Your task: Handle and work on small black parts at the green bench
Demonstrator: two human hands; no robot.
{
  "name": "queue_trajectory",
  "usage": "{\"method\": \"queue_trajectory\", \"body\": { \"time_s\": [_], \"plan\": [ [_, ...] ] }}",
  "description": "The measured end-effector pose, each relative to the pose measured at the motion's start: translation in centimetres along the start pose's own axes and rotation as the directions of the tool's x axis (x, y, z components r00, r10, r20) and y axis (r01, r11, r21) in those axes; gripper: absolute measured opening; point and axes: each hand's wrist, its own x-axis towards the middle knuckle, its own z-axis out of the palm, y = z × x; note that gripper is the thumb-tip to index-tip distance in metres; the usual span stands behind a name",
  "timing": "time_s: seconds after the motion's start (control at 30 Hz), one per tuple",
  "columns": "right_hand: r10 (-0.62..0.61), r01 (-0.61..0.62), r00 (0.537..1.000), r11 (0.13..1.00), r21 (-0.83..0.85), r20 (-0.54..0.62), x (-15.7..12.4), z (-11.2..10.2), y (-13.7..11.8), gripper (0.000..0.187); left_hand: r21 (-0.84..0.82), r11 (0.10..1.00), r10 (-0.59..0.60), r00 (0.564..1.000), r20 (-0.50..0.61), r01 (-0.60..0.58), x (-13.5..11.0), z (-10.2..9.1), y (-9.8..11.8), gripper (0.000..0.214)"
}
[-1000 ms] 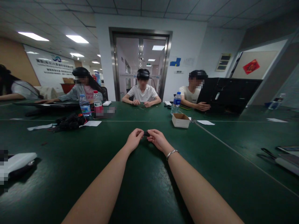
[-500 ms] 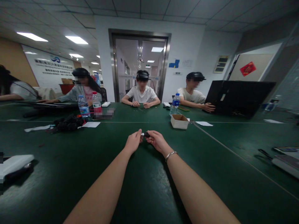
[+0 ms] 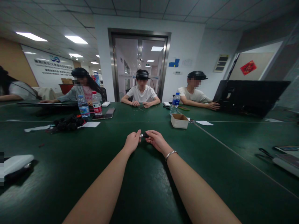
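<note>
Between my two hands, a little above the green table (image 3: 149, 174), is a small black-and-silver object (image 3: 144, 135) whose kind I cannot make out. My left hand (image 3: 133, 142) pinches its silver end between thumb and fingers. The black end sits in the closed fingertips of my right hand (image 3: 157, 140), which has a silver bracelet (image 3: 171, 155) at the wrist. Fingers cover both ends of the object. Beyond my right hand stands a small open cardboard box (image 3: 179, 122).
A water bottle (image 3: 175, 104) stands behind the box. Back left are two more bottles (image 3: 97, 105), a phone (image 3: 104, 114) and a tangled black bundle (image 3: 68, 123). Co-workers sit across the table; one holds a large black screen (image 3: 249, 98). Devices lie at both near sides.
The black screen has shifted to the right with the co-worker's hand on it. My hands have hardly moved; slightly more of the object's silver part shows near my left thumb.
</note>
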Motion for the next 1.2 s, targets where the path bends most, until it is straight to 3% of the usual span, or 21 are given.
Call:
{"method": "queue_trajectory", "body": {
  "time_s": [0.17,0.3,0.43,0.57,0.7,0.83,0.97,1.1,1.2],
  "plan": [
    [0.002,-0.001,1.0,1.0,0.03,-0.028,0.02,0.03,-0.01,0.017,-0.062,0.998,0.034,0.999,0.04,-0.031,-0.08,-0.11,0.31,0.042],
    [-0.004,0.004,1.0,1.0,0.021,-0.012,0.07,0.02,0.05,0.017,-0.035,0.999,-0.026,0.999,0.02,0.027,0.02,-0.02,0.1,0.05],
    [0.001,0.0,0.999,0.999,0.043,-0.032,0.25,-0.08,0.19,0.015,-0.058,0.996,0.064,0.997,0.037,-0.062,0.07,-0.02,-0.06,0.036],
    [-0.003,0.004,1.0,1.0,0.024,-0.025,0.38,-0.13,0.25,0.014,-0.038,0.999,-0.012,0.999,0.046,0.014,-0.05,-0.23,0.33,0.05],
    [0.0,0.002,0.999,0.999,0.042,-0.049,0.25,-0.05,0.14,0.012,-0.128,0.992,0.024,0.998,0.061,-0.016,-0.2,-0.26,0.66,0.037],
    [0.0,0.001,1.0,0.999,0.032,-0.027,0.11,0.03,0.0,0.012,-0.055,0.998,-0.035,0.998,0.052,0.038,-0.15,-0.18,0.45,0.05],
    [-0.009,0.011,0.999,0.999,0.042,-0.048,0.12,0.0,-0.03,0.012,-0.122,0.992,0.021,0.997,0.071,-0.012,-0.05,-0.14,0.29,0.036],
    [-0.015,0.016,1.0,0.999,0.035,-0.022,0.13,0.0,0.04,0.011,-0.079,0.996,-0.032,0.997,0.066,0.038,-0.02,-0.12,0.25,0.048],
    [-0.015,0.016,0.999,0.999,0.036,-0.029,0.17,-0.03,0.09,0.011,-0.138,0.99,-0.014,0.998,0.063,0.023,-0.01,-0.03,0.21,0.04]
  ]
}}
